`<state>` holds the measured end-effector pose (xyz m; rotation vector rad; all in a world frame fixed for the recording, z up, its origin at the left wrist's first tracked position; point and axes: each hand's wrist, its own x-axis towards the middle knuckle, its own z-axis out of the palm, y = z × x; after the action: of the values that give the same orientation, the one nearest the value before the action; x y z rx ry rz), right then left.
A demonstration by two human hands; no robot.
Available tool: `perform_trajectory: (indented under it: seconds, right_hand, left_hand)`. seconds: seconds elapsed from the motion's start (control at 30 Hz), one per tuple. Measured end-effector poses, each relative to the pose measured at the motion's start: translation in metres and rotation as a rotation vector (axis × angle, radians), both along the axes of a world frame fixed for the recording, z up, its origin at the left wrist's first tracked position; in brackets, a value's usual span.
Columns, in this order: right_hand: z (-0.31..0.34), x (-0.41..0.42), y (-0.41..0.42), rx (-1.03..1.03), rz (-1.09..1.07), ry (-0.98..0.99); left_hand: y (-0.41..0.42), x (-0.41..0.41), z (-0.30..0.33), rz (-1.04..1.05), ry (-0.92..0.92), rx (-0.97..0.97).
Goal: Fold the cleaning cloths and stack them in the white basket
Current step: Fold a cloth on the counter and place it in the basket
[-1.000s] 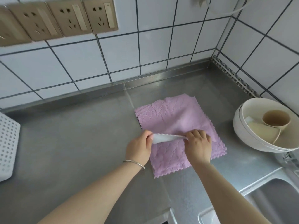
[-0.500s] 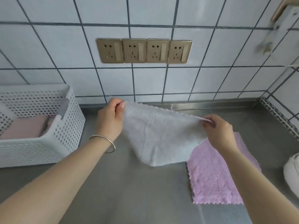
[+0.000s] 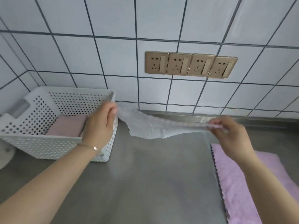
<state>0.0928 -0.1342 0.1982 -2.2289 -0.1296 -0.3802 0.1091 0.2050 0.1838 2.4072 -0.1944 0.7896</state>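
Two hands, one white cloth over the counter

Your left hand (image 3: 98, 125) pinches one corner of the white cloth (image 3: 150, 126) w/ curled fingers, right at the basket's near-right edge. Your right hand (image 3: 229, 135) pinches the opposite corner; view's blurred there but the grip is plain. Cloth hangs stretched btwn both hands, its middle sagging toward the counter (image 3: 153, 175). White basket (image 3: 40, 143) sits at left by the tiled wall, w/ a folded pink cloth (image 3: 68, 126) inside. Purple cloth (image 3: 242, 183) lies flat on the counter at right, under your right forearm.
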Motion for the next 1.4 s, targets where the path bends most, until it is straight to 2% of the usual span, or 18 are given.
perform_trajectory:
  seconds: [0.17, 0.3, 0.43, 0.53, 0.6, 0.67, 0.83, 0.9, 1.07, 1.4]
  right_hand:
    - [-0.103, -0.032, -0.006, -0.303, 0.171, 0.198]
    - [-0.171, -0.055, -0.003, -0.453, 0.237, 0.531]
    - [-0.191, -0.07, 0.002, -0.645, 0.343, 0.653]
    - [-0.184, -0.061, 0.007, -0.837, 0.478, 0.765]
    - [-0.179, -0.045, 0.008, -0.798, 0.484, 0.915]
    - [-0.178, -0.022, 0.007, -0.685, 0.385, 1.015]
    - [-0.187, 0.055, 0.006, -0.476, -0.182, 0.937]
    - [-0.19, 0.079, 0.009, -0.473, -0.3, 0.923]
    - [-0.207, 0.105, 0.02, -0.45, -0.413, 0.88]
    - [-0.227, 0.115, 0.025, -0.449, -0.454, 0.832]
  left_hand:
    - [0.025, -0.046, -0.101, -0.165, 0.271, 0.306]
    - [0.031, -0.072, -0.161, -0.255, 0.432, 0.44]
    - [0.03, -0.092, -0.186, -0.348, 0.627, 0.552]
    - [0.02, -0.095, -0.178, -0.347, 0.779, 0.468]
    - [0.013, -0.081, -0.17, -0.282, 0.911, 0.303]
    - [0.002, -0.05, -0.165, -0.17, 0.958, 0.158]
    - [-0.023, 0.048, -0.189, 0.164, 1.074, -0.161]
    - [-0.026, 0.079, -0.196, 0.265, 1.053, -0.172]
    - [-0.027, 0.111, -0.211, 0.357, 1.051, -0.088]
    - [-0.025, 0.11, -0.223, 0.373, 1.017, -0.13]
